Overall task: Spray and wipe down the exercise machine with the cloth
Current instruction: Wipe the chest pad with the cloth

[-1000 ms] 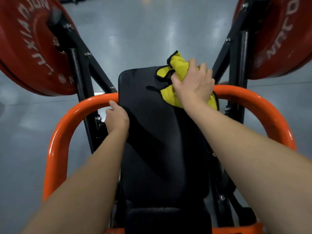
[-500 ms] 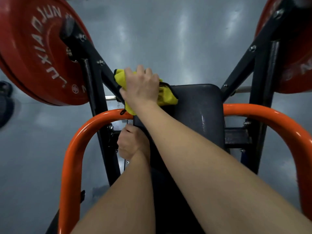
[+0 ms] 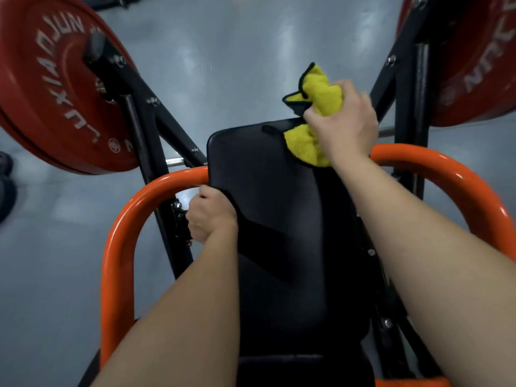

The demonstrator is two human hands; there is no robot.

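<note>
Right hand (image 3: 342,127) gripping yellow cloth (image 3: 321,99) at black pad (image 3: 265,191) top, left hand (image 3: 210,216) clutching pad's edge

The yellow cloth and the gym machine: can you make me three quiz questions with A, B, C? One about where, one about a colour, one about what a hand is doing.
1. Where is the yellow cloth?
A. on the floor
B. at the top right corner of the black pad
C. draped over an arm

2. What colour is the curved bar?
A. orange
B. blue
C. white

3. What is the left hand doing?
A. gripping the pad's left edge
B. holding a spray bottle
C. hanging free

Answers:
1 B, the right hand holds the cloth bunched against that corner.
2 A, the tube is bright orange.
3 A, its fingers curl round the pad's edge.
</note>
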